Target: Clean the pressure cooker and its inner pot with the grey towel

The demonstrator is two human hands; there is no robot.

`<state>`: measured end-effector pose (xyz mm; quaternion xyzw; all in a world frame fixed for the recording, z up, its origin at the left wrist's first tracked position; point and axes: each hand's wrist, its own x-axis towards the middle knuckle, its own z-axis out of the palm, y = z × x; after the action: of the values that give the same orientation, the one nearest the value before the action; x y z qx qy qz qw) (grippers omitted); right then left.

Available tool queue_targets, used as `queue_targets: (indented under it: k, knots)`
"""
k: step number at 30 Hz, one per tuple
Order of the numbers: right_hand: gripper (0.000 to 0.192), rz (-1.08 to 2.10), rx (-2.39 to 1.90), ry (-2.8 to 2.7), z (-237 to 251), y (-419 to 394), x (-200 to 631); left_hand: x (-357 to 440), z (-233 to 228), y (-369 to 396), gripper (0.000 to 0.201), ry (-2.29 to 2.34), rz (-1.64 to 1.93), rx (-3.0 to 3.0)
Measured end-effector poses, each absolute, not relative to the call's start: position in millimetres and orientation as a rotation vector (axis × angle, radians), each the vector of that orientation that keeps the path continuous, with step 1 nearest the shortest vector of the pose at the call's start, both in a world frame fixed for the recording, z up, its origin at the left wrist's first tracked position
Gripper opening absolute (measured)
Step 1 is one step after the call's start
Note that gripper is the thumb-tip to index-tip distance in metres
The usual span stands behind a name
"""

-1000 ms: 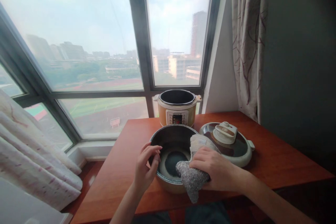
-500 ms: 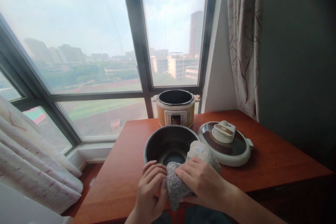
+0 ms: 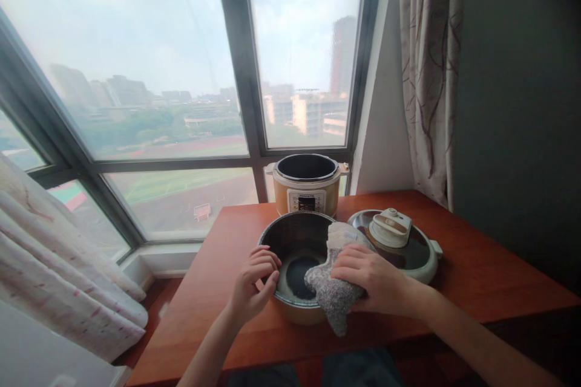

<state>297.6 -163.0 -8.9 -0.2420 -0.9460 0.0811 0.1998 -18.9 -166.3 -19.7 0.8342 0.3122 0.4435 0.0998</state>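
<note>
A dark-lined inner pot (image 3: 297, 311) stands on the table in front of me, its inside dark with a darker round patch at the bottom. My left hand (image 3: 256, 281) grips its left rim, fingers curled over the edge. In my right hand (image 3: 374, 275) a grey fuzzy cloth (image 3: 333, 290) is bunched, with a paler part at its upper end. The cloth lies over the right rim, partly inside the pot, and one corner hangs down in front. My right palm is hidden.
Behind the pot stands a gold and white electric cooker (image 3: 306, 184), its top uncovered. Its round lid (image 3: 422, 275) lies to the right, close to my right hand. The wooden table (image 3: 209, 260) reaches toward the windows; a curtain (image 3: 68, 290) hangs at the left.
My left hand has moved up along the pot's left rim, away from the cloth. My right hand has carried the cloth up and to the right, and more of the pot's inside shows.
</note>
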Motion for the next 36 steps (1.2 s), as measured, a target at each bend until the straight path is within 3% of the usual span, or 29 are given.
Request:
queue_targets:
  k: [7, 11, 16, 22, 29, 36]
  knots:
    - [0.046, 0.144, -0.678, -2.518, -14.9, -188.5, 284.5, 14.4, -26.5, -208.5, 0.014, 1.153, 1.265, 2.666]
    - [0.045, 0.21, -0.678, -2.527, -9.4, -200.4, 262.4, 25.1, -28.1, -229.1, 0.018, 1.123, 1.147, 2.732]
    - [0.041, 0.282, -0.589, -2.518, -5.9, -200.3, 247.9, 5.1, -30.1, -216.9, 0.009, 1.032, 1.109, 2.764]
    - [0.05, 0.316, -0.618, -2.659, 3.2, -178.7, 277.2, -23.0, -15.7, -197.8, 0.005, 0.874, 0.934, 2.76]
    - [0.039, 0.266, -0.671, -2.754, 17.6, -161.3, 295.4, -27.0, 4.3, -201.3, 0.016, 0.977, 0.796, 2.69]
    - [0.05, 0.26, -0.747, -2.758, 17.0, -200.5, 260.1, 13.3, -7.4, -232.4, 0.016, 1.053, 0.966, 2.697]
